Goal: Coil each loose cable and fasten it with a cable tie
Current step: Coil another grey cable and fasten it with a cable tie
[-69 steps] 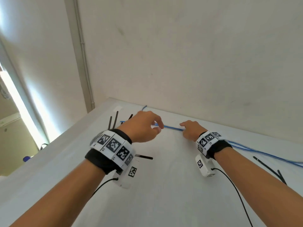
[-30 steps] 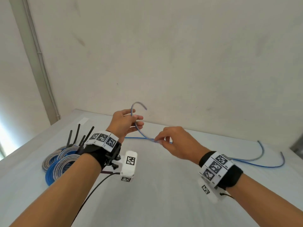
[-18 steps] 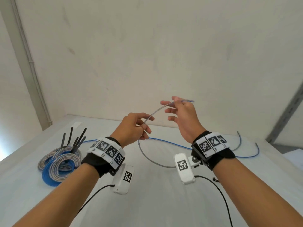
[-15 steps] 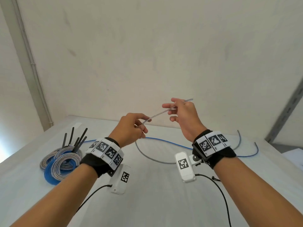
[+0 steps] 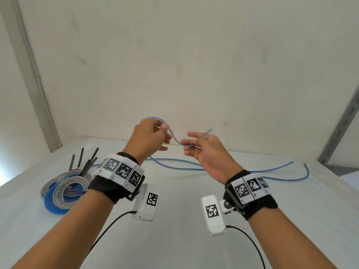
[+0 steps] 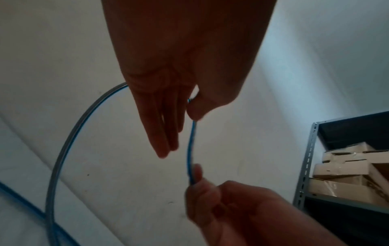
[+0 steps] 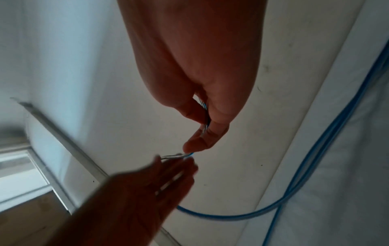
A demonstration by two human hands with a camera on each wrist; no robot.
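Pinching blue cable (image 5: 175, 139), left hand (image 5: 149, 137) and right hand (image 5: 206, 150); grips close (cable arcs between).

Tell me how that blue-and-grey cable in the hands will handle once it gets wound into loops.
The cable looks springy rather than limp: it holds a smooth curve between the left hand and the right hand. It probably weighs little, since a pinch carries it. Loose loops may spring open; the coils on the table are tied.

coiled cables (image 5: 64, 188) left, cable (image 5: 272, 176) trailing right
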